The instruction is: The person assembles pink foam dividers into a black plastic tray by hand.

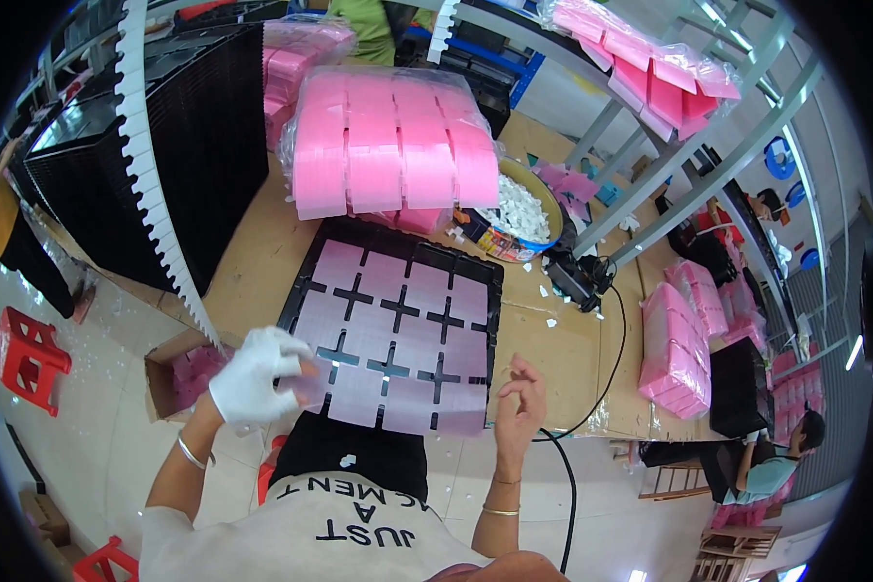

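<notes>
On the table before me lies a black tray [290,312] holding pale pink sheets [359,331] in a grid, with dark cross-shaped gaps between them. My left hand [260,380], in a white glove, hovers by the tray's near left corner. Its fingers are bent but apart, the tips slightly blurred, and nothing shows between them. At the near right corner, my bare right hand [521,400] is raised beside the tray. Its fingers curl inward as in a pinch; whatever they hold, if anything, is too small to make out.
Wrapped pink sheet stacks [388,141] stand behind the tray, beside a round tub [519,209] of white scraps. Tall black tray stacks [165,155] rise at left, near a white toothed strip [141,165]. A black cable [619,359] crosses the right side. Another person [771,466] works far right.
</notes>
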`<action>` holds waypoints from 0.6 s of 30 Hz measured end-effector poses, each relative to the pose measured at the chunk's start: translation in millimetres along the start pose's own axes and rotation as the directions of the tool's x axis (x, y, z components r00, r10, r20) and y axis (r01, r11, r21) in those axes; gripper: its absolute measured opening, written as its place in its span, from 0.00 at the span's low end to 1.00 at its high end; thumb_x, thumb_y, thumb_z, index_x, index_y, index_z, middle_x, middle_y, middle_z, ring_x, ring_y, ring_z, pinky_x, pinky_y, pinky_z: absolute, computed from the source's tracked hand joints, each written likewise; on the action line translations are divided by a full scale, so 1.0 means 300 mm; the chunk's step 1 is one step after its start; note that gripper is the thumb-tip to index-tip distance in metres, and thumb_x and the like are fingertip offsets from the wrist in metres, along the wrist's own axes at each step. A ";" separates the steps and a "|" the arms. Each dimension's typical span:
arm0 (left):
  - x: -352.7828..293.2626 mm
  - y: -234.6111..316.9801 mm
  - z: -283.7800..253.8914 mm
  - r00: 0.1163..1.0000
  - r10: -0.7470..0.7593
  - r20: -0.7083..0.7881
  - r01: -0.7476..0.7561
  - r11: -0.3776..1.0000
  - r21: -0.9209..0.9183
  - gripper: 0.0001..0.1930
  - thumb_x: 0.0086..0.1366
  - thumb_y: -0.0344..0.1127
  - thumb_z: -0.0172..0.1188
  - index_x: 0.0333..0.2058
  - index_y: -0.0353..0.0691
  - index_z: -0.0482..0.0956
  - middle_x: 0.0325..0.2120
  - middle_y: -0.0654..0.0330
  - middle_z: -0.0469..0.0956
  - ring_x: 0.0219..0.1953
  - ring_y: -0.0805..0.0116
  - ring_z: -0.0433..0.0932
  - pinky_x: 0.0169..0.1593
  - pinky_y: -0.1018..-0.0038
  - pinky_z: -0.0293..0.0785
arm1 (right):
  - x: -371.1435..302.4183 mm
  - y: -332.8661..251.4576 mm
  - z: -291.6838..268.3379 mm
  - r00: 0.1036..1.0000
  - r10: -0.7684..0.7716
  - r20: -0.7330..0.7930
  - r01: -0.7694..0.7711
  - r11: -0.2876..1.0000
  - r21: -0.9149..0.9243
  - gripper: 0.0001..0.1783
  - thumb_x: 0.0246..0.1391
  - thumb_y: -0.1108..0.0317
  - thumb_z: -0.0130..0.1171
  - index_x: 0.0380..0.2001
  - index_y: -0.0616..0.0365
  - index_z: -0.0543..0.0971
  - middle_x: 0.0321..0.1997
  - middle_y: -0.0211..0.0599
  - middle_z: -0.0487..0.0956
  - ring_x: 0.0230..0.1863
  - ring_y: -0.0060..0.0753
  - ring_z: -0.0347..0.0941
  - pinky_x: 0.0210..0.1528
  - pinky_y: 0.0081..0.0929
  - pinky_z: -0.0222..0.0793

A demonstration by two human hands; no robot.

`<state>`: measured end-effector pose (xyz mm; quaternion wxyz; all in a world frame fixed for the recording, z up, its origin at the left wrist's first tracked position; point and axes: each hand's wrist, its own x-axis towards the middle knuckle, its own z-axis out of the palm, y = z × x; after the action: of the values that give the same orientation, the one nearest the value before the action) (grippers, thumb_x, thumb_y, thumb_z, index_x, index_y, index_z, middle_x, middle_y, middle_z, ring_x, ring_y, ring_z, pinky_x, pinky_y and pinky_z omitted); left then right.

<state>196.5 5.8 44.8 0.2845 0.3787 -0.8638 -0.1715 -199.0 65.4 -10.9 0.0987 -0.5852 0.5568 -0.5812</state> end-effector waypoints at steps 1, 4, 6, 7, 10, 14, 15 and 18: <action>0.016 -0.012 -0.017 1.000 -0.013 -0.002 0.012 0.997 -0.075 0.10 0.50 0.31 0.69 0.34 0.41 0.86 0.41 0.57 0.83 0.48 0.54 0.76 0.54 0.60 0.70 | 0.024 -0.006 -0.008 1.000 0.006 0.003 -0.006 1.000 0.001 0.04 0.54 0.81 0.53 0.27 0.63 0.76 0.55 0.44 0.77 0.64 0.44 0.73 0.61 0.33 0.71; 0.131 -0.179 0.068 0.975 -0.116 -0.191 0.132 0.988 0.077 0.11 0.61 0.33 0.63 0.42 0.40 0.83 0.43 0.53 0.80 0.49 0.50 0.74 0.55 0.58 0.70 | 0.172 -0.026 0.059 0.999 0.038 -0.022 -0.041 0.984 -0.172 0.09 0.62 0.79 0.53 0.40 0.60 0.81 0.56 0.44 0.77 0.58 0.42 0.75 0.58 0.33 0.73; 0.251 -0.291 0.110 0.965 -0.203 -0.164 0.227 0.962 0.149 0.14 0.63 0.35 0.61 0.45 0.37 0.83 0.48 0.50 0.79 0.51 0.47 0.74 0.57 0.57 0.71 | 0.285 0.033 0.147 0.996 -0.008 0.086 0.028 0.972 -0.232 0.12 0.62 0.76 0.55 0.47 0.58 0.83 0.56 0.48 0.76 0.57 0.46 0.74 0.57 0.36 0.73; 0.327 -0.321 0.125 0.955 -0.266 -0.134 0.290 0.934 0.209 0.17 0.63 0.37 0.61 0.49 0.38 0.83 0.50 0.50 0.79 0.52 0.45 0.74 0.58 0.56 0.72 | 0.328 0.111 0.189 0.990 0.008 0.141 0.025 0.974 -0.226 0.14 0.61 0.75 0.58 0.49 0.57 0.83 0.55 0.52 0.75 0.57 0.51 0.73 0.56 0.39 0.72; 0.478 -0.400 0.201 0.947 -0.302 -0.114 0.322 0.899 0.298 0.19 0.62 0.40 0.63 0.50 0.41 0.84 0.59 0.45 0.73 0.61 0.41 0.70 0.60 0.49 0.69 | 0.421 0.228 0.269 0.968 -0.064 0.244 0.159 0.906 -0.392 0.15 0.57 0.73 0.63 0.48 0.55 0.84 0.55 0.52 0.74 0.56 0.54 0.72 0.59 0.43 0.70; 0.556 -0.407 0.225 0.906 -0.414 0.090 0.365 0.871 0.331 0.13 0.59 0.40 0.66 0.41 0.41 0.84 0.66 0.43 0.66 0.66 0.41 0.65 0.63 0.43 0.64 | 0.464 0.344 0.327 0.925 0.011 0.379 0.178 0.870 -0.460 0.16 0.48 0.72 0.70 0.43 0.53 0.84 0.53 0.49 0.73 0.56 0.54 0.69 0.61 0.44 0.67; 0.551 -0.419 0.226 0.903 -0.420 0.089 0.371 0.867 0.332 0.13 0.59 0.40 0.66 0.41 0.41 0.84 0.66 0.43 0.66 0.66 0.41 0.65 0.63 0.43 0.64 | 0.469 0.350 0.342 0.923 0.010 0.384 0.180 0.872 -0.455 0.16 0.48 0.72 0.70 0.43 0.53 0.84 0.53 0.49 0.73 0.56 0.54 0.69 0.61 0.44 0.67; 0.536 -0.466 0.254 0.905 -0.423 0.047 0.397 0.879 0.264 0.08 0.57 0.37 0.68 0.32 0.40 0.82 0.67 0.42 0.66 0.69 0.41 0.62 0.65 0.42 0.60 | 0.483 0.370 0.372 0.911 0.037 0.411 0.157 0.890 -0.428 0.12 0.48 0.72 0.70 0.38 0.55 0.82 0.52 0.48 0.73 0.55 0.54 0.70 0.59 0.45 0.68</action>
<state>138.3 -200.5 -28.0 0.1473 0.5763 -0.7920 -0.1378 -213.4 -145.1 -47.0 0.0553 -0.7175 0.6245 -0.3034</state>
